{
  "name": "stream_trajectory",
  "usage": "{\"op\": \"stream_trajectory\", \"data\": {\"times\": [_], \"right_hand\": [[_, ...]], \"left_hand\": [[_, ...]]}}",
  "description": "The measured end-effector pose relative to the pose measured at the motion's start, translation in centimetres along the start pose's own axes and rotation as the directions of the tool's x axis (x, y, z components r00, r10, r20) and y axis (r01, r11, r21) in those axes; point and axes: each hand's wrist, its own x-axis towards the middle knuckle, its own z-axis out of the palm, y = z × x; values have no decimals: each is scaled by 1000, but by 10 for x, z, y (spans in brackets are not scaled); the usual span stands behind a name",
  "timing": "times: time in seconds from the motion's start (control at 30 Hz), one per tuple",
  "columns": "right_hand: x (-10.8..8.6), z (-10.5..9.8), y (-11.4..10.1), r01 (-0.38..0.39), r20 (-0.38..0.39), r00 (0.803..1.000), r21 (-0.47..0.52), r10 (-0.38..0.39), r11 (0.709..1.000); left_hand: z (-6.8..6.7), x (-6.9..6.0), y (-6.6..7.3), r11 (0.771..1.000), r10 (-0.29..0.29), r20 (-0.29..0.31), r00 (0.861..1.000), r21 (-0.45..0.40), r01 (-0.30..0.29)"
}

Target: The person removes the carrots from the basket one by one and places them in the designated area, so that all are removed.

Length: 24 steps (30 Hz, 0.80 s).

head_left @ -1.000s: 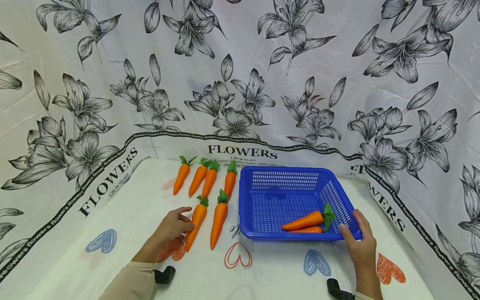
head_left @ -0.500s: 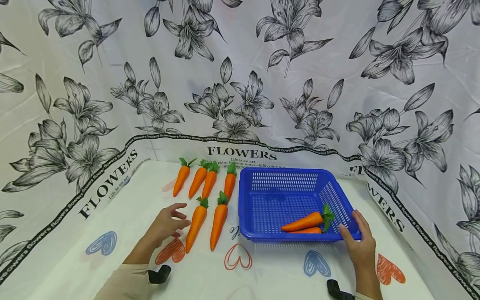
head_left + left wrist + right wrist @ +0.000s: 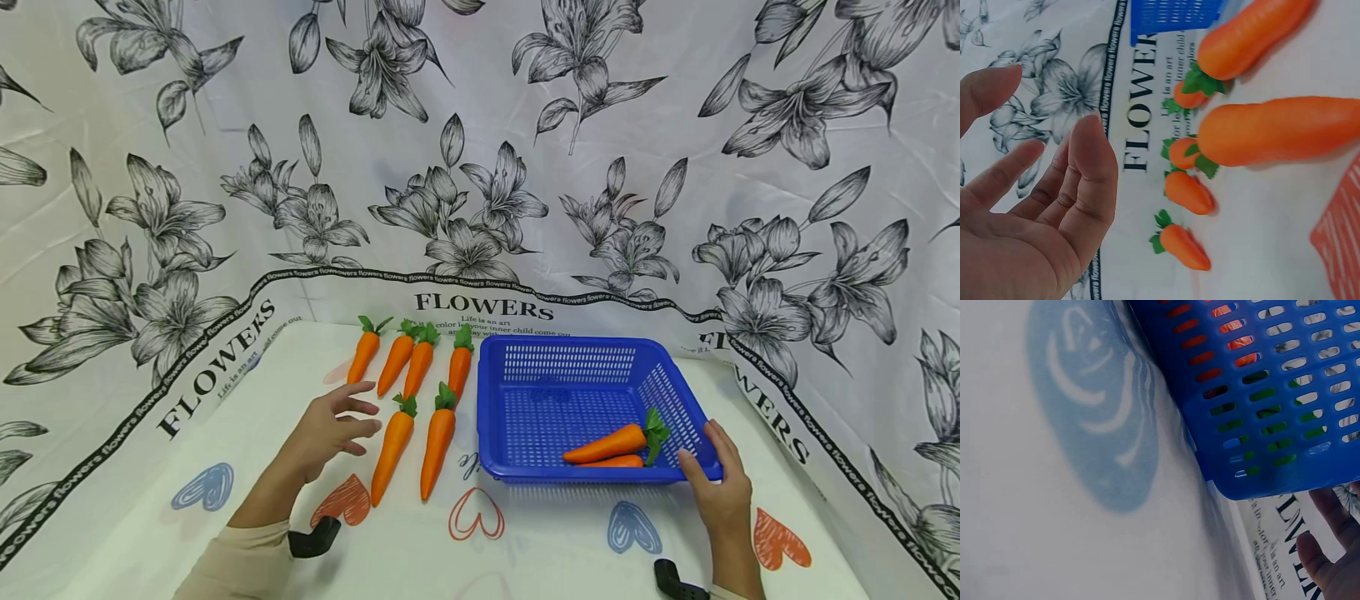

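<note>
My left hand point(image 3: 327, 432) hovers just left of the carrots with its fingers spread and loosely bent, holding nothing. Nearest to it lies an orange carrot point(image 3: 392, 448) with a green top, and a second carrot point(image 3: 437, 446) is beside it. Behind these, several more carrots point(image 3: 363, 354) lie in a row. On the right, a blue plastic basket point(image 3: 491, 467) contains two carrots point(image 3: 611, 443). My right hand point(image 3: 723, 483) grips its front right corner, thumb at the front rim and fingers along the side. In the right wrist view the basket wall point(image 3: 1254, 481) hides part of that hand.
A white cloth point(image 3: 480, 567) printed with hearts covers the table. Flower-printed fabric point(image 3: 480, 208) rises behind and along both sides. A black device point(image 3: 315, 537) sits at the left wrist, and another black device point(image 3: 678, 579) at the right.
My left hand has drawn back from the near left carrot, shifting left and farther away while its fingers spread. The right hand, basket and carrots have stayed put.
</note>
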Motion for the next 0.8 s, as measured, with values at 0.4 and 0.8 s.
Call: {"op": "stream_trajectory", "data": {"times": [0.4,0.8], "right_hand": [[-1,-1,-2,1,2,1000,1,-1,1000],[-1,1,0,1,-7,1000,2,-1,1000]], "left_hand": [[-6,-6,20,984,108,39,993,-150,-101],[3,-3,43,962,207,89,974,-201,-186]]}}
